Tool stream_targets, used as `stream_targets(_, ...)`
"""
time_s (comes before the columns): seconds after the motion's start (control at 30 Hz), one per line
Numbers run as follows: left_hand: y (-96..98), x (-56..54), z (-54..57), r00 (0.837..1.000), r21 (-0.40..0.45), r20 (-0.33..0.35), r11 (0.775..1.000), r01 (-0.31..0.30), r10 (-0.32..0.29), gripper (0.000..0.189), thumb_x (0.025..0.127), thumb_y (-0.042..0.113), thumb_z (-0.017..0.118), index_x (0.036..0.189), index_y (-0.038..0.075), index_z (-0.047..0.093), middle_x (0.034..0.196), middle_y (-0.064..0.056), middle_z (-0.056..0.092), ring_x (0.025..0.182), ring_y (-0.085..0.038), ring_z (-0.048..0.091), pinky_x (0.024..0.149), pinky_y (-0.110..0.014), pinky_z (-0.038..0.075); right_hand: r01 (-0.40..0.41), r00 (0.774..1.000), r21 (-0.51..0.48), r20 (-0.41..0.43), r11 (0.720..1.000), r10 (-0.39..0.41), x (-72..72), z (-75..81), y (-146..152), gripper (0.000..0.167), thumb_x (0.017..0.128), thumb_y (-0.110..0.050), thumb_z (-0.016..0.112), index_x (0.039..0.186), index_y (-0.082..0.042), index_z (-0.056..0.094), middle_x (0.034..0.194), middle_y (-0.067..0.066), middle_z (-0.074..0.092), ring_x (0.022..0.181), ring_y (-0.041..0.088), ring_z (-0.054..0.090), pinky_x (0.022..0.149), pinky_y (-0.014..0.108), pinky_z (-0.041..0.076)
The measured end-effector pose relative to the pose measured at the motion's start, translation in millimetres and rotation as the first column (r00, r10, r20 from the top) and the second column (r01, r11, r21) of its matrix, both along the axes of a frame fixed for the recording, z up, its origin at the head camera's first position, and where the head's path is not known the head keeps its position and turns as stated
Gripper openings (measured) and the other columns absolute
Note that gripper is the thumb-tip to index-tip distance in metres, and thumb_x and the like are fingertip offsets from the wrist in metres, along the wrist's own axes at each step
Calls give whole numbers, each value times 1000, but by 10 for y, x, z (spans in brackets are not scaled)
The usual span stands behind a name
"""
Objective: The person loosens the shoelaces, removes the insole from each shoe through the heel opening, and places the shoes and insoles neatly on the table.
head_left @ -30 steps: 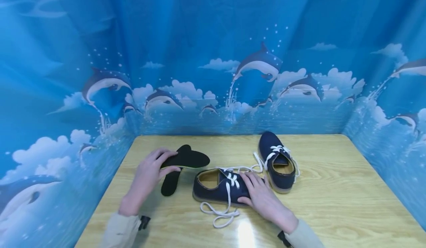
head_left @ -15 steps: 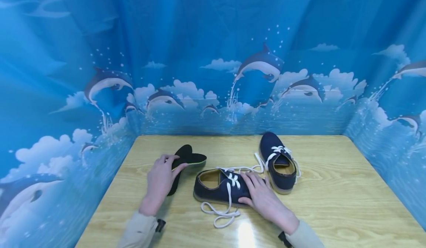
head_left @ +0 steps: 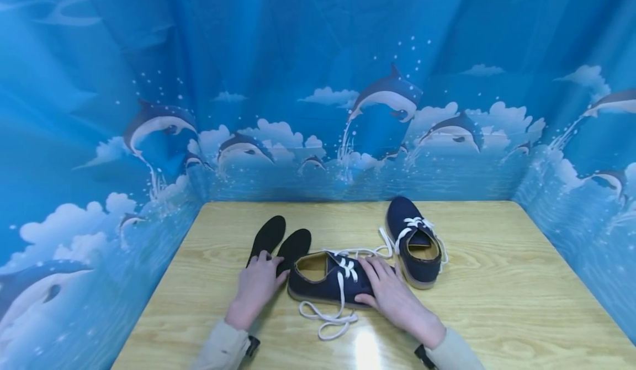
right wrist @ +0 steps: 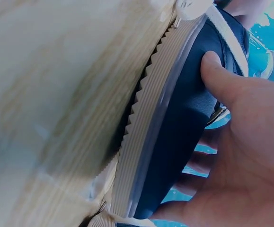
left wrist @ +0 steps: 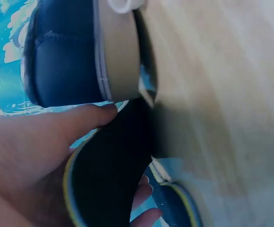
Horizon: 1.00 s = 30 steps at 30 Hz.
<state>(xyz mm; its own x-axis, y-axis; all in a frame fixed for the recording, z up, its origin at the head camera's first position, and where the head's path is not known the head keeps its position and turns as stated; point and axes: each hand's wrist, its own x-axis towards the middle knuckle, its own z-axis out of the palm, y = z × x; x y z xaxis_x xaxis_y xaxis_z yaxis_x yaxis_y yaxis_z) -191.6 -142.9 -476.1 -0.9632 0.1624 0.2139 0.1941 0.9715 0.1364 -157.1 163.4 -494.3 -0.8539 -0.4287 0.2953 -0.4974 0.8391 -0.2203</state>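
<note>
My left hand (head_left: 258, 283) grips a black insole (head_left: 295, 248) with a pale yellow-green edge. In the left wrist view the thumb lies along one side of this insole (left wrist: 113, 161), with fingertips showing at the other, right by the shoe's heel (left wrist: 66, 66). A second black insole (head_left: 270, 234) lies on the table just left of it, its near end hidden by the hand. Thumb and fingers of my right hand (head_left: 395, 294) hold the toe of a navy canvas shoe (head_left: 318, 289) from both sides. That shoe lies sole down, its toe to the right, with white laces (head_left: 342, 290) loose.
Another navy shoe (head_left: 403, 218) with white laces stands at the back right, close to the held shoe's toe. A long lace (head_left: 365, 251) trails behind the held shoe. The wooden table (head_left: 512, 281) meets a blue dolphin-print curtain (head_left: 298, 110) at the back and sides.
My left hand has moved right and nearer, turning the insole from lying across the other one to pointing away beside it. The right hand and both shoes stay put.
</note>
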Motion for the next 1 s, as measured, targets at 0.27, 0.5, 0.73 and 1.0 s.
stream_targets(0.27,9,-17,-89,1000,25,12,999,26,-27,41,92,38,73,122,10,73,111,-23,64,93,-37,64,59,-48,58,7,1000,1,13,1000,-7,3,3,-3,75,89,-43,73,146,0,47,136,22,54,129,44,51,103,71,38)
stream_targets(0.5,-83,-58,-85,984,31,-31,984,175,-174,31,91,23,76,119,10,74,122,-20,64,108,-38,61,78,-51,58,5,1000,0,28,1000,-5,-6,15,-8,75,90,-42,72,146,1,47,137,23,53,129,45,50,103,71,38)
stream_targets(0.73,-91,-118,-88,930,63,128,939,338,-344,38,94,6,69,132,4,66,143,-19,57,133,-44,51,105,-68,40,8,1000,6,11,1000,-8,-8,10,-1,75,89,-43,73,145,0,48,136,22,54,128,43,51,104,72,36)
stream_targets(1.0,-30,-266,-81,934,55,188,953,299,-304,44,97,11,67,141,8,59,150,-17,50,137,-42,47,108,-71,34,-3,1000,-1,-11,1000,2,-13,8,-7,75,88,-43,73,144,1,49,134,22,55,126,44,53,103,72,37)
